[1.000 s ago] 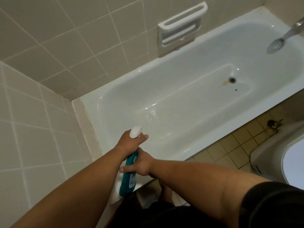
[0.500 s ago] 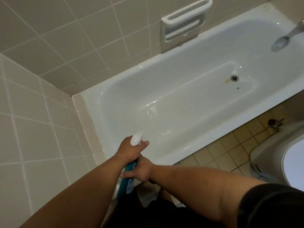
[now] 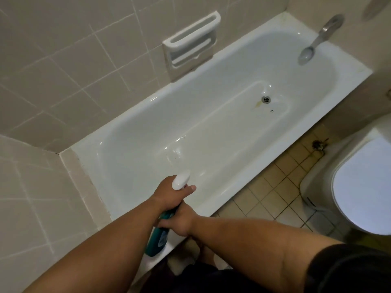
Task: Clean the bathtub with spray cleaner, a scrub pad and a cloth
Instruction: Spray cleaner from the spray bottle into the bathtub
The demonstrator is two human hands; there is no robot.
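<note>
Two hands, left hand [image 3: 169,196] and right hand [image 3: 181,222], grip the spray bottle [image 3: 157,241]; the bathtub [image 3: 190,115] seemingly awaits scrubbing and wiping.

spray bottle [image 3: 157,240] label blurred, nothing legible

beige tiled walls [image 3: 63,70] | white soap holder [image 3: 191,45] on back wall | tan tiled floor [image 3: 273,187] | toilet [image 3: 364,182] at right

Layout | your left hand [image 3: 171,195] and right hand [image 3: 182,220] hold the spray bottle [image 3: 157,240] over the bathtub [image 3: 88,166] near end | drain [image 3: 265,99] toward far end, spout [image 3: 317,43] above | soap dish [image 3: 190,45] on wall behind | toilet [image 3: 364,187] right, on floor [image 3: 264,197]
</note>
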